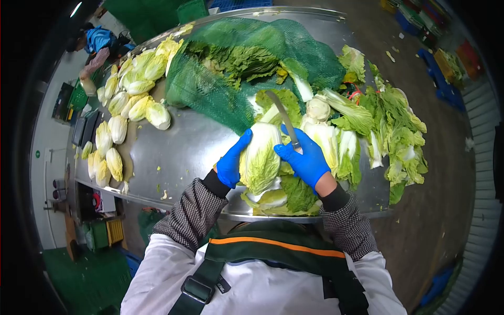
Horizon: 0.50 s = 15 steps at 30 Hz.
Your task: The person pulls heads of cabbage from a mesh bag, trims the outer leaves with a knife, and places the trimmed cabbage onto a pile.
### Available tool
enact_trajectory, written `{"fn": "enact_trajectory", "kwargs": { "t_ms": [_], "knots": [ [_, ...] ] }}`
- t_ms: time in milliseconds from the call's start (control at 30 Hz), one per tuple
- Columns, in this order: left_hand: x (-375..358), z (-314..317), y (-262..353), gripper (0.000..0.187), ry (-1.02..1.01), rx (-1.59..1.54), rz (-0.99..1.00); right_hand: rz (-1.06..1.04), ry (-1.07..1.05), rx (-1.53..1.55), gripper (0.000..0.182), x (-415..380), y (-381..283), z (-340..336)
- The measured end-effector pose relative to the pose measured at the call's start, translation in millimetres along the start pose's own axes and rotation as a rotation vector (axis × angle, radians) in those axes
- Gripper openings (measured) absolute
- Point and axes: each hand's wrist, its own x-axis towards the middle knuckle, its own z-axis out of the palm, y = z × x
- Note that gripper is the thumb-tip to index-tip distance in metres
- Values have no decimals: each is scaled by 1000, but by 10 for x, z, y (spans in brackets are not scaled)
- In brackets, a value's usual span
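Note:
Both hands wear blue gloves. My left hand (233, 160) is wrapped round the left side of a pale green napa cabbage (261, 157), which stands upright above the table's near edge. My right hand (307, 160) grips a knife (284, 116) with a curved blade pointing up and to the left, and its fingertips are beside the cabbage's right side. Loose outer leaves (296, 197) lie below and behind the cabbage. Just beyond it spreads a green mesh bag (210, 97) with leafy cabbage inside.
Many pale cabbages (118, 128) are heaped on the left of the metal table (189, 142). Trimmed leaves (404, 142) pile over its right edge. A co-worker in blue (100, 39) stands at the far left, one arm reaching to the cabbages. Crates (449, 65) stand at the far right.

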Motion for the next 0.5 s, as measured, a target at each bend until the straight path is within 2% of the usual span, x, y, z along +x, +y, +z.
{"fn": "enact_trajectory", "kwargs": {
  "t_ms": [33,133,233,367,467,500],
  "knots": [
    [-1,-15,9,59,-31,-96,-11,-7,-18,-74,64,9,-18,37],
    [-51,-35,54,57,-66,-87,0,-29,-65,-301,57,21,-140,119],
    [-188,-78,141,60,-38,-98,-18,-50,-119,-166,47,107,-48,227],
    [-357,-229,184,62,-165,-236,-52,170,-301,67,29,127,-267,285],
    [-431,-345,169,65,26,-199,174,281,-357,354,26,202,-180,228],
    [-500,-343,218,71,-199,-172,205,78,-254,344,27,348,97,285]
  ]
}}
